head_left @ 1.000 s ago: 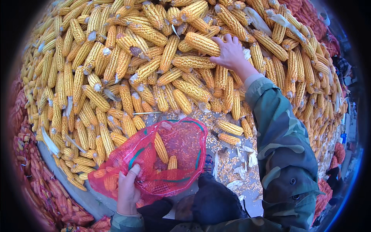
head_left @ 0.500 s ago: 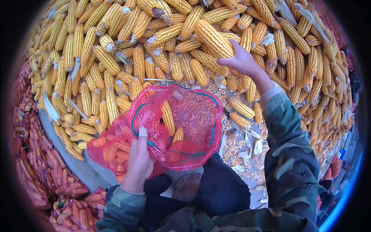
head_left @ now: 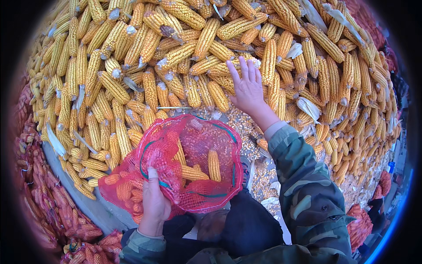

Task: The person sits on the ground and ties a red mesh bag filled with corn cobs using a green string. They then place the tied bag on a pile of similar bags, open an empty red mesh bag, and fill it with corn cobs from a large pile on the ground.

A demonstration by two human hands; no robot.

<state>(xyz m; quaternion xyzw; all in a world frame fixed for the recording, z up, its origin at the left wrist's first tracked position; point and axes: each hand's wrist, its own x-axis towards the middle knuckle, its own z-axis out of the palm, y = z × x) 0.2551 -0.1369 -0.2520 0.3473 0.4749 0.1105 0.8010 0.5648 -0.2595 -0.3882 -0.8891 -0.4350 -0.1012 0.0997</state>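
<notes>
A: How does the right hand stand?

B: Palm down over the near slope of a broad heap of yellow maize cobs, fingers spread. I see nothing held, though its underside is hidden.

A: Which cob is closest?

B: A long, pale-yellow, knobbly maize cob lies at the fingertips, partly behind them. Its long axis runs left to right, across the fingers; whether they touch, I can't tell. A straight golden maize cob lies just to their right, its length pointing away from the body, roughly along them.

A: And the left hand?

B: Well apart from both, low and left, so the right is nearer. It grasps the edge of a red plastic-mesh bag, thumb over the rim.

A: Where's the bag's mouth from the right hand?

B: Leftward and closer to the body, gaping upward, with a short yellow cob among those visible inside.
</notes>
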